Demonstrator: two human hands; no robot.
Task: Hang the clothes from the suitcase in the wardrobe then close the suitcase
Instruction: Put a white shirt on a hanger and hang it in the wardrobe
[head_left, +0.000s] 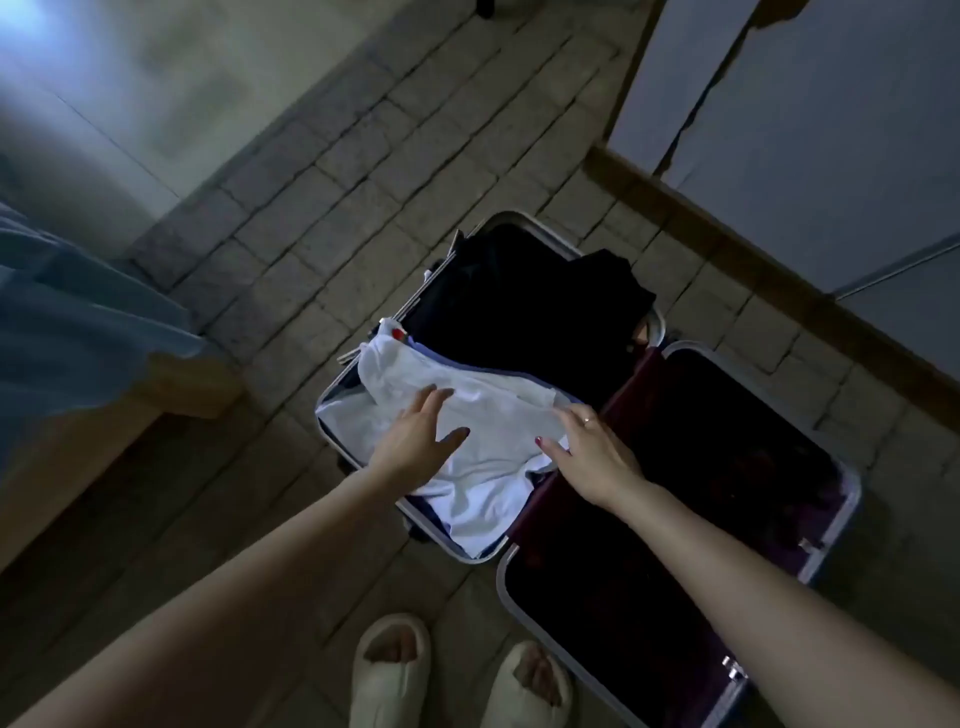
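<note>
- Head view, suitcase (332, 400): hard shell with a pale rim, lying fully open on the tiled floor (322, 171); two halves side by side, the left half packed, the right half lined in dark maroon and seemingly bare.
- Head view, white garment (488, 441): soft, thin, creased cloth, loosely folded, on top at the near end of the packed half.
- Head view, dark clothes (519, 306): black, limp, heaped in the far end of the same half; one corner spills over the rim.
- Head view, left hand (415, 441): palm down on the white garment, fingers straight and spread, pinching nothing.
- Head view, right hand (592, 447): on the garment's right edge by the hinge line, fingers loosely extended; whether the tips hook under the cloth cannot be told.
- Head view, wardrobe (810, 119): pale flat doors beyond the suitcase, to the right; apparently shut.
- Head view, bed (78, 332): blue cover, wooden frame, at left.
- Head view, slippers (389, 670): pale, padded, open-toed.
- Step in hand, judged: lifting the white garment. Best gathered at the shoulders with both hands, so it unfolds cleanly and drags nothing else out.
</note>
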